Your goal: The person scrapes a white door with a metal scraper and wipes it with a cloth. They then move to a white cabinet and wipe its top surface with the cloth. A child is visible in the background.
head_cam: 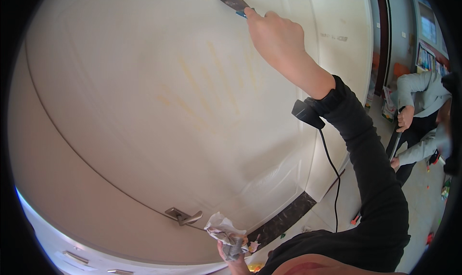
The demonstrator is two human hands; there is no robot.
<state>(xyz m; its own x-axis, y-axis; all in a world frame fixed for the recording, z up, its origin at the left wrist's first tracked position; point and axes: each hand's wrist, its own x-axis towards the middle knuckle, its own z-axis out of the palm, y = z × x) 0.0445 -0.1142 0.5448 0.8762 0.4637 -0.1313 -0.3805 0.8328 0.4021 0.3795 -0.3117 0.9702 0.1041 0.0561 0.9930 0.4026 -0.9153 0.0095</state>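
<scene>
My right hand (276,36) grips a putty knife (232,2) by its blue handle, with the blade pointing up and to the left against or close to a white door (144,137). Faint yellowish streaks (213,80) fan out over the door panel below that hand. Low in the view, my left hand (236,264) holds a crumpled bundle of white and grey paper or cloth (229,235), which covers most of its fingers. A black device (308,114) with a cable hangs at my right wrist.
A metal lever handle (184,216) sits near the door's edge. Grey marks (334,37) stain the frame at right. A dark stone threshold (285,217) runs below. Another person (420,119) holds a pole at far right; small items lie scattered on the floor (382,217).
</scene>
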